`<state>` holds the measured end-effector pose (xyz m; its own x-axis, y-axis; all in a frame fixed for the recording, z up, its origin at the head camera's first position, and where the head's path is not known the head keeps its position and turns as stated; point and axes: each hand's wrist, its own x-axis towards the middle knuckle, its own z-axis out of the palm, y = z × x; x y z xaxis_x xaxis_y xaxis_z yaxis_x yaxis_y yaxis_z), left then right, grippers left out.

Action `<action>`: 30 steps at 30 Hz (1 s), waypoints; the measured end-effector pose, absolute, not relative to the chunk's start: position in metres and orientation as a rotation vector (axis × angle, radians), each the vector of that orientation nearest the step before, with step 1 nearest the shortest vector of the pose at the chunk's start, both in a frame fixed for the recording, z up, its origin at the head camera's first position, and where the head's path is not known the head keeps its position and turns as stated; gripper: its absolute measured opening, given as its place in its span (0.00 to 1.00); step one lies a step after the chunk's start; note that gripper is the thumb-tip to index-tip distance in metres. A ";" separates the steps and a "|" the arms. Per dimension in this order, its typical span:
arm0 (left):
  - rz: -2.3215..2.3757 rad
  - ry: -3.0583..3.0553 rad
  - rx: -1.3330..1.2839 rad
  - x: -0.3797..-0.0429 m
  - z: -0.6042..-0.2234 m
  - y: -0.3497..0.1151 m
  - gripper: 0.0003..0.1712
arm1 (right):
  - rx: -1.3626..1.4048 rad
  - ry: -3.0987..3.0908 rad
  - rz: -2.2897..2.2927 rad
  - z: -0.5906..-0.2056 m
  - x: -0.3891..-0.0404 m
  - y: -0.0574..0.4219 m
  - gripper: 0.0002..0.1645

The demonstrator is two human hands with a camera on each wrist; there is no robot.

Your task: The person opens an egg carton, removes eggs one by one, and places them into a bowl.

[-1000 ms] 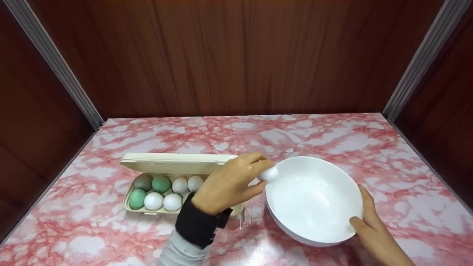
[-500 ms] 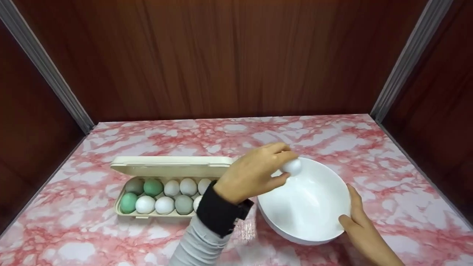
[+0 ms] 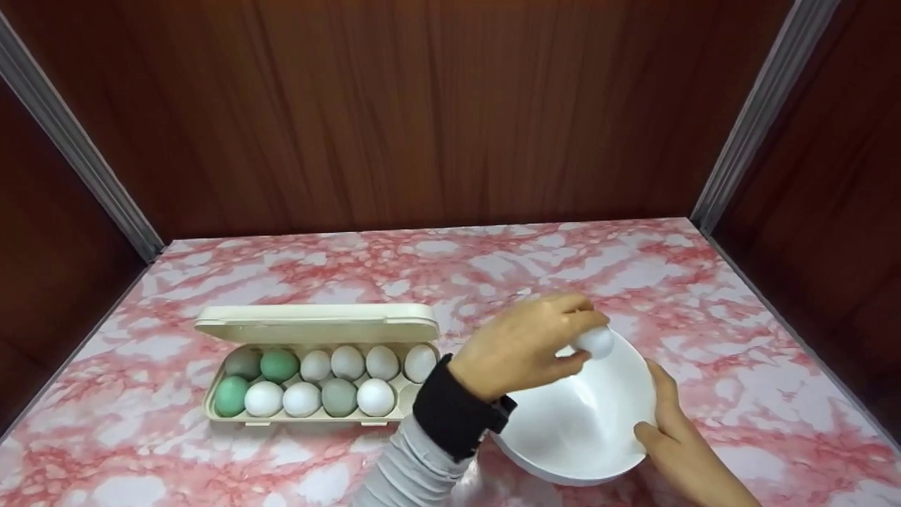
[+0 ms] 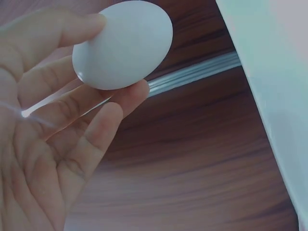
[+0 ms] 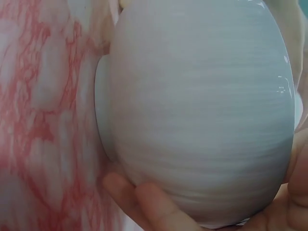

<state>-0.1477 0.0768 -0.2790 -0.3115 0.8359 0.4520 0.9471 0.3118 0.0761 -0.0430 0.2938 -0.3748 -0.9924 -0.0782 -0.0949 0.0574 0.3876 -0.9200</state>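
Note:
In the head view, my left hand pinches a white egg between thumb and fingertips, over the far part of a white bowl. The left wrist view shows the egg whole, its shell looking uncracked. My right hand grips the bowl's right side, thumb over the rim. From the right wrist, fingers lie against the outer wall of the bowl, near its foot. The left hand and wrist hide part of the bowl's inside and its left rim.
Left of the bowl stands a cream egg carton, lid raised, holding several white, grey and green eggs; a front-row cup at its right end is bare. The table has a red-and-white marbled top, with brown wood-look panels behind and beside it.
My left hand has carried the egg rightward from the bowl's left rim to above its far right part. The view has shifted, and more of the carton now shows. My right hand keeps its grip.

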 end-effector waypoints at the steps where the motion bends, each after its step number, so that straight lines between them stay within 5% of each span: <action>1: -0.475 -2.265 -1.609 -0.148 -0.281 0.079 0.16 | -0.018 2.508 -1.671 -0.375 -0.043 0.294 0.52; 15: -0.288 -2.538 -1.669 -0.156 -0.312 0.102 0.08 | -0.100 2.549 -1.629 -0.381 -0.043 0.299 0.49; 24: -0.202 -2.707 -1.630 -0.153 -0.323 0.104 0.18 | -0.060 2.522 -1.627 -0.382 -0.045 0.301 0.51; 30: -0.197 -2.746 -1.607 -0.151 -0.324 0.101 0.13 | -0.071 2.516 -1.631 -0.383 -0.046 0.301 0.53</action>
<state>-0.1512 0.1008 -0.3237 -0.4909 0.8709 0.0230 0.8653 0.4843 0.1297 -0.0456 0.3009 -0.3828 -0.9888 -0.1166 -0.0936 0.0379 0.4104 -0.9111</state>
